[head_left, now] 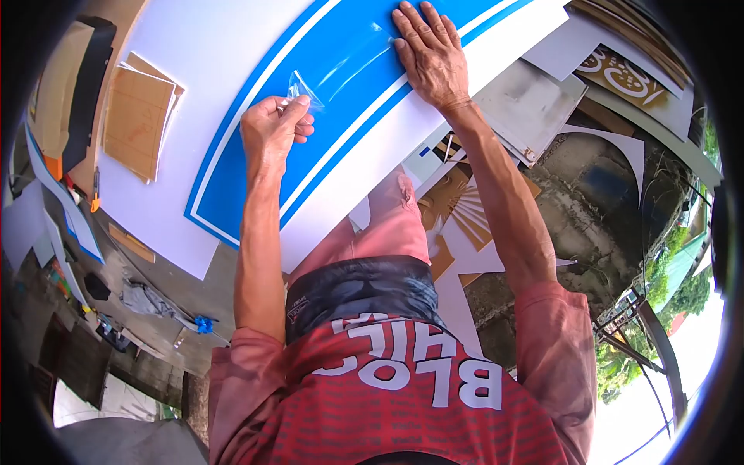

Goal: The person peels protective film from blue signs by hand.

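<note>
A blue panel point(263, 163) with a white border line and a blue outer edge lies on a large white sheet point(353, 186). My left hand point(271, 128) is closed, its thumb and fingers pinching a lifted corner of clear plastic film point(302, 87). From there the film runs over the blue surface toward my other hand, with shiny creases in it. My right hand point(434, 58) lies flat on the blue panel near its upper part, fingers stretched out and slightly apart, holding nothing.
Brown and white square sheets point(139, 116) lie stacked at the left. An orange cutter knife point(95, 190) is near the table's left edge. To the right are a whitish board point(535, 116), cut-out brown pieces point(465, 205) and a lettered stencil point(628, 77) below the work surface.
</note>
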